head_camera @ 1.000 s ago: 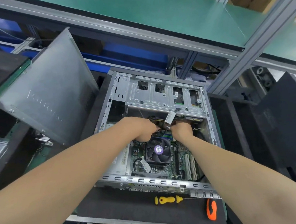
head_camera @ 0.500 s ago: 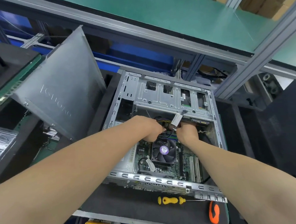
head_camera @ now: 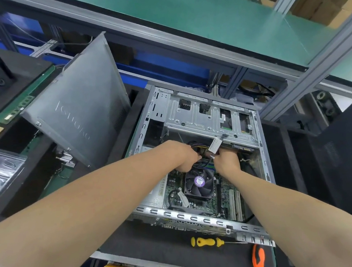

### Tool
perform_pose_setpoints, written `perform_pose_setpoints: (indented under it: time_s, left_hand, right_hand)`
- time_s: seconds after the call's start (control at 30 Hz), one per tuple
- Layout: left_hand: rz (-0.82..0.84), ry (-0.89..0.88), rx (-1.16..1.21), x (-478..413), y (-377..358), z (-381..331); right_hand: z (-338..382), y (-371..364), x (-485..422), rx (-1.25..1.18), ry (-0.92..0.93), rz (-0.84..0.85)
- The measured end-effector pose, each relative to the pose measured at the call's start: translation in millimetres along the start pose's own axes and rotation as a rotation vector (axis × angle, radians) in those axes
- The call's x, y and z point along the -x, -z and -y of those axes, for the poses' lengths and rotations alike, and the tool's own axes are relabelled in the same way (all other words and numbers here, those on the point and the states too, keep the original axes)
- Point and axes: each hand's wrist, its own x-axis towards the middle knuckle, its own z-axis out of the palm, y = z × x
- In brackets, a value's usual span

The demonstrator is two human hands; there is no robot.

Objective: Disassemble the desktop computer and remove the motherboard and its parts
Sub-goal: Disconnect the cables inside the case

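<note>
Dark desk (head_camera: 158, 245) carries the open case (head_camera: 197, 217); the motherboard (head_camera: 225, 194) lies inside, just beneath the 2 hands. Both the left hand (head_camera: 185, 157) and right hand (head_camera: 227, 161) clench the cables (head_camera: 195, 145) beyond the fan (head_camera: 199, 182). Yanking the cables rather than a plug could tear them or flex the motherboard.

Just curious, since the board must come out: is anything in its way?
Yes. A cable bundle crosses over the motherboard at its far end, where the left hand and right hand grip it. The metal drive cage appears to overhang that end too.
</note>
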Motion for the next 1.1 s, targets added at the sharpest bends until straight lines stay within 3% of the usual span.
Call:
perform_pose_setpoints:
  time_s: [0.2,0.37,0.5,0.6,0.7,1.1]
  left_hand:
    - [-0.001,-0.002,0.057,5,3,0]
    - [-0.063,0.057,0.4,9,8,7]
    - [-0.08,0.004,0.265,8,3,2]
    - [-0.073,-0.009,0.123,2,-3,-1]
    - [-0.04,0.009,0.123,-2,-3,-3]
    - [-0.026,0.04,0.13,-6,-5,-5]
  right_hand:
    - [-2,-3,-2,0.017,0.035,-0.016]
    - [-1,1,-1,-0.041,0.056,0.02]
    - [-3,3,-1,-0.043,0.018,0.035]
    - [-2,-1,-1,0.109,0.037,0.012]
    - [0,-3,-2,0.183,0.083,0.026]
    - [4,-3,4,0.076,0.046,-0.049]
